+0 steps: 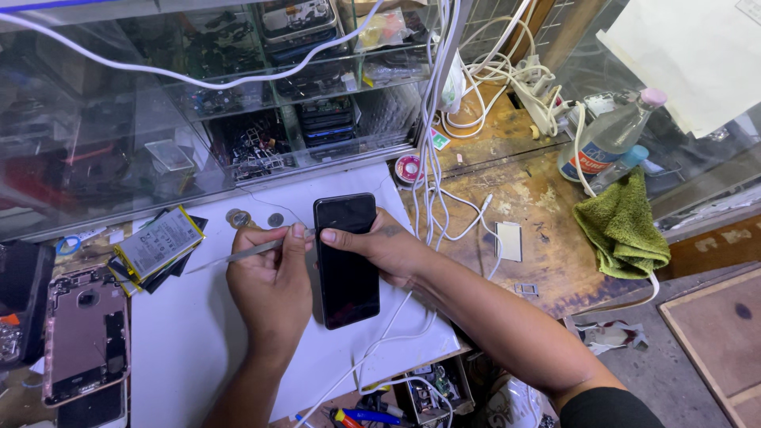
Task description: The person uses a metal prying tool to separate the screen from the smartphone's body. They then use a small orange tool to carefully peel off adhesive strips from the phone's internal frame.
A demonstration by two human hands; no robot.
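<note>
Two hands on one phone, flat on the white mat near the glass case. Left hand pinched shut around a thin metal tool, tip at the phone's left edge; right hand curled over the upper half, pinning it. Best kept shallow and level, slid along the seam, never levered hard against glass.

The left hand sits just left of the flat black smartphone, fingers curled, thumb and forefinger pinched on a thin grey metal tool. The right hand lies across the smartphone's right edge, thumb pressing its upper face, forearm stretching away lower right.
</note>
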